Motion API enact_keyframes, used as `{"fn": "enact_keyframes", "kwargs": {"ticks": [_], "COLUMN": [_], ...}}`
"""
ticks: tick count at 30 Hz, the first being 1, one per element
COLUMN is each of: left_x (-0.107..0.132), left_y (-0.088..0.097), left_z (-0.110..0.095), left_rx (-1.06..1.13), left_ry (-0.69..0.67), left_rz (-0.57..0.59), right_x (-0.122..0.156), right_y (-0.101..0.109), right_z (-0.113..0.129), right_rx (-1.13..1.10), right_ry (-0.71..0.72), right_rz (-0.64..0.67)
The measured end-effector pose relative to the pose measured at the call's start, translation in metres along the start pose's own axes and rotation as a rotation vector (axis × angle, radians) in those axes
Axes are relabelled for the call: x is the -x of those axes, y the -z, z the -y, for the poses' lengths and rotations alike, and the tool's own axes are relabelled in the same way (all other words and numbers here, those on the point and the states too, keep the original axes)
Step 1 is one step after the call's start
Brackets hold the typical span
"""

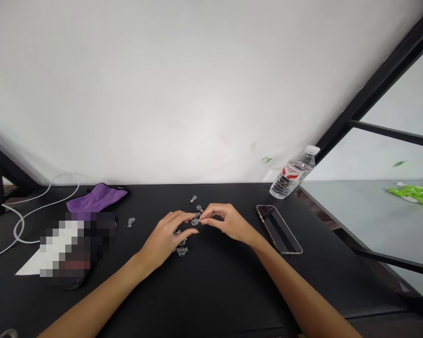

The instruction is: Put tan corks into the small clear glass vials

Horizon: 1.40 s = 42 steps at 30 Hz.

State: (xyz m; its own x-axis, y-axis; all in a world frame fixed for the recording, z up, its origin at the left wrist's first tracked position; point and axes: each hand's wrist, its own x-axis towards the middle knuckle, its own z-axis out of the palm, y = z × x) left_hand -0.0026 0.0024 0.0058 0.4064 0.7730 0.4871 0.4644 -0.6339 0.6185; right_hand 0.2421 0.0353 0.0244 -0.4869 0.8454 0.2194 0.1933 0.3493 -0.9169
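Note:
Several tiny clear glass bottles, some with cork stoppers, lie on the black table [211,291]. Thumb and forefinger of my right hand [225,219] pinch the corked neck of one small glass bottle [195,222]. My left hand [169,234] is just left of it, thumb and fingers apart, fingertips close to that bottle; whether they touch it I cannot tell. Beneath and beside my left thumb is a cluster with another glass bottle [182,252], partly hidden by the hand. Farther back lies a corked glass bottle [193,199], and a lone glass bottle [131,222] rests to the left.
A phone [279,229] lies right of my right hand. Behind it a water bottle [292,173] stands near the wall. On the left are a purple cloth pouch [97,199], a white cable [19,218] and a blurred-out item with white paper [31,260].

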Motion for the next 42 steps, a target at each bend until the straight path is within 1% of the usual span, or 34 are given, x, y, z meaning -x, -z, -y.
{"fn": "enact_keyframes", "kwargs": {"ticks": [3, 5, 8, 11, 14, 18, 23, 29, 32, 34, 35, 38, 40, 42], "left_x": [-0.004, -0.007, -0.010, -0.010, -0.010, -0.012, -0.013, -0.010, -0.008, -0.007, -0.007, -0.006, -0.006, -0.006], "left_y": [0.013, 0.023, 0.036, 0.043, 0.048, 0.056, 0.061, 0.055, 0.050, 0.047, 0.046, 0.042, 0.038, 0.034], "left_z": [0.006, 0.010, 0.016, 0.018, 0.017, 0.009, 0.000, 0.006, 0.007, 0.005, 0.005, 0.005, 0.005, 0.004], "left_rx": [-0.087, -0.142, -0.206, -0.226, -0.198, -0.163, -0.189, -0.218, -0.219, -0.220, -0.220, -0.199, -0.149, -0.094], "left_ry": [-0.023, -0.055, -0.080, -0.059, -0.016, 0.026, 0.051, 0.014, -0.001, -0.011, -0.016, -0.015, 0.005, 0.026], "left_rz": [0.055, 0.126, 0.254, 0.343, 0.397, 0.470, 0.532, 0.530, 0.516, 0.498, 0.484, 0.396, 0.310, 0.241], "right_x": [-0.001, -0.001, -0.001, 0.001, 0.003, 0.004, 0.003, 0.001, 0.002, 0.003, 0.005, 0.009, 0.011, 0.012], "right_y": [0.007, 0.010, 0.008, 0.002, -0.002, -0.004, 0.000, 0.016, 0.031, 0.043, 0.049, 0.065, 0.070, 0.071], "right_z": [-0.002, -0.005, -0.009, -0.012, -0.012, -0.010, -0.007, -0.005, -0.006, -0.006, -0.007, -0.009, -0.011, -0.013], "right_rx": [0.122, 0.198, 0.281, 0.354, 0.456, 0.547, 0.547, 0.529, 0.529, 0.533, 0.535, 0.503, 0.463, 0.431], "right_ry": [0.039, 0.058, 0.073, 0.086, 0.113, 0.151, 0.139, 0.113, 0.084, 0.045, 0.017, -0.082, -0.128, -0.146], "right_rz": [-0.027, -0.035, -0.029, 0.003, 0.018, 0.016, -0.001, -0.107, -0.174, -0.177, -0.149, 0.024, 0.108, 0.149]}}
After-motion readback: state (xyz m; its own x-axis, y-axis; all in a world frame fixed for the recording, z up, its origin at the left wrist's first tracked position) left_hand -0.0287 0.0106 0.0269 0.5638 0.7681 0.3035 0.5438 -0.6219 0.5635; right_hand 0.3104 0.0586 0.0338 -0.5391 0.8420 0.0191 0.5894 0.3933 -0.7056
